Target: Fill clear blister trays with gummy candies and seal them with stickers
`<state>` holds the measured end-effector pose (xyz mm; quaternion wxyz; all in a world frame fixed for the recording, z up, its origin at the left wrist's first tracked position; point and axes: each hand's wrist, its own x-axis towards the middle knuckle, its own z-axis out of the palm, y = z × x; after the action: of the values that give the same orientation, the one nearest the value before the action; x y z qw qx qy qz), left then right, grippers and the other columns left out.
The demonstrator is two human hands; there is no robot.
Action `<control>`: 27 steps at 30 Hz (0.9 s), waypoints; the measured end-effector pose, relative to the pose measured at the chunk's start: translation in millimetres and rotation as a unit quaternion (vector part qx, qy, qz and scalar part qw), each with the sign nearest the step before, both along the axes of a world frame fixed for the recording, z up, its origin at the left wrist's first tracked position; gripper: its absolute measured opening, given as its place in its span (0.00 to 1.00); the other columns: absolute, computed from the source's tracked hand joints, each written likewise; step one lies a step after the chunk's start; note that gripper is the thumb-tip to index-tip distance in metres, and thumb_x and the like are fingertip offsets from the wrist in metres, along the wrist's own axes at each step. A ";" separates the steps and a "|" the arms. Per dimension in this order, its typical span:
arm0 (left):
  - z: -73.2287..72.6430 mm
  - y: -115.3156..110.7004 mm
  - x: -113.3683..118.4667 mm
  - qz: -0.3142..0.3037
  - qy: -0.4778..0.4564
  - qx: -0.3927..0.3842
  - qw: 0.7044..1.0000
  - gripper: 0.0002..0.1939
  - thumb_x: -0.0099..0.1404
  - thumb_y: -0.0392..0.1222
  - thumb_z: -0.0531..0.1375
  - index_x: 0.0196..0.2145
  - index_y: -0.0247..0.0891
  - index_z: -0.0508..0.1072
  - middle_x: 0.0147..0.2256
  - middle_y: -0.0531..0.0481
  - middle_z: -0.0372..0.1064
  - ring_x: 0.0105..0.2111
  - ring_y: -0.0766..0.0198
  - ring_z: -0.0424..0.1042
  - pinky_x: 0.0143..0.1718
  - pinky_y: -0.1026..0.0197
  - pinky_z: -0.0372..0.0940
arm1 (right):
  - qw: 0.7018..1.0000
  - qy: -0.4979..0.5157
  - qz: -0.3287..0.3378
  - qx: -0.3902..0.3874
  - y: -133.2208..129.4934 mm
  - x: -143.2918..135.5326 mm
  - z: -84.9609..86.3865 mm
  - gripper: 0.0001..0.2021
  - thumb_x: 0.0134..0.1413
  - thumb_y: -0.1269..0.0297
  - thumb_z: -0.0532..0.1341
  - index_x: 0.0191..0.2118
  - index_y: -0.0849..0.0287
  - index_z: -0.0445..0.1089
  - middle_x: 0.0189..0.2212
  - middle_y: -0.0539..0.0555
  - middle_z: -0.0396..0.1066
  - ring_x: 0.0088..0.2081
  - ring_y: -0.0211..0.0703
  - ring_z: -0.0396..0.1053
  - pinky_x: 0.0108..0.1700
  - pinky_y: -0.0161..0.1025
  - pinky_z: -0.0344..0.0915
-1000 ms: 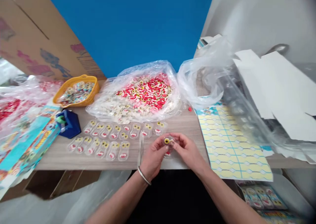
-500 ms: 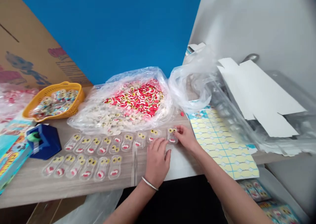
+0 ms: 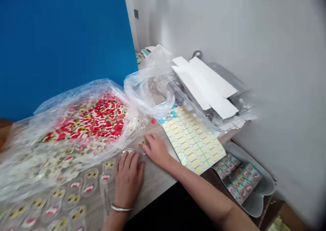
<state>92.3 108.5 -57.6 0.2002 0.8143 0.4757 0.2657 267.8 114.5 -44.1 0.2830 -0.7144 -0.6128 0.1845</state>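
Note:
My left hand (image 3: 128, 175), with a silver bangle at its wrist, lies palm down on the table. Its fingers are stretched out, the tips over a clear plastic shell (image 3: 126, 151) that they partly cover. My right hand (image 3: 158, 152) is a little farther right, thumb and fingers closed at the edge of another clear shell. A yellow eye piece (image 3: 142, 143) shows in that shell; the rest is hidden. To the left, rows of clear shells (image 3: 90, 181) hold yellow eye pieces and red-and-white mouth pieces.
A large clear bag (image 3: 107, 85) of loose red, white and yellow pieces lies behind the rows. Beyond my right hand are a yellow printed sheet (image 3: 193, 139), a crumpled bag (image 3: 134, 85), and white card (image 3: 203, 85) on plastic trays. Packed items (image 3: 244, 183) sit in a grey bin (image 3: 267, 187) below the table edge.
The view has swung to the right, so the orange basket and blue tape dispenser are out of sight. Both hands stay by the same shells at the row's right end.

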 end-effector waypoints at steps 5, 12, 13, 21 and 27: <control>10.7 -13.9 -20.9 0.103 0.134 0.056 0.984 0.21 0.64 0.48 0.59 0.53 0.39 0.71 0.53 0.37 0.71 0.56 0.42 0.64 0.56 0.43 0.52 | 0.995 0.099 0.001 0.028 -31.6 27.0 -12.2 0.11 0.63 0.65 0.57 0.47 0.61 0.70 0.41 0.56 0.70 0.37 0.42 0.68 0.45 0.40 0.65; 16.6 -7.5 -19.2 0.134 0.251 0.087 0.955 0.18 0.66 0.51 0.57 0.48 0.39 0.73 0.45 0.41 0.75 0.50 0.45 0.67 0.51 0.44 0.54 | 0.993 0.114 -0.001 0.031 -41.7 28.4 -19.6 0.11 0.62 0.65 0.57 0.47 0.60 0.72 0.40 0.56 0.71 0.36 0.43 0.69 0.43 0.41 0.67; 16.9 -7.0 -18.0 0.136 0.255 0.087 0.953 0.17 0.66 0.50 0.57 0.48 0.39 0.73 0.44 0.41 0.75 0.50 0.45 0.67 0.51 0.44 0.53 | 0.993 0.111 -0.004 0.033 -42.0 26.9 -18.0 0.11 0.62 0.65 0.56 0.46 0.60 0.72 0.40 0.57 0.71 0.38 0.44 0.70 0.44 0.41 0.67; 17.1 2.1 -22.2 0.156 0.272 0.086 0.946 0.19 0.70 0.44 0.51 0.54 0.35 0.69 0.46 0.40 0.74 0.48 0.46 0.67 0.46 0.47 0.55 | 0.990 0.103 0.087 -0.034 -51.9 -27.8 1.8 0.14 0.65 0.68 0.51 0.48 0.57 0.73 0.42 0.56 0.76 0.43 0.44 0.73 0.46 0.37 0.66; 13.6 12.3 -26.8 0.130 0.270 0.073 0.951 0.20 0.69 0.38 0.51 0.56 0.34 0.68 0.43 0.39 0.76 0.49 0.47 0.68 0.47 0.49 0.55 | 0.980 0.019 0.103 -0.170 -41.9 -67.3 6.6 0.22 0.66 0.63 0.51 0.62 0.64 0.62 0.43 0.63 0.78 0.41 0.54 0.77 0.41 0.43 0.68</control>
<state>65.4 120.7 -44.1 -0.0321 0.7992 0.5928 0.0941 200.6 72.6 -37.5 0.1483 -0.6814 -0.6374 0.3278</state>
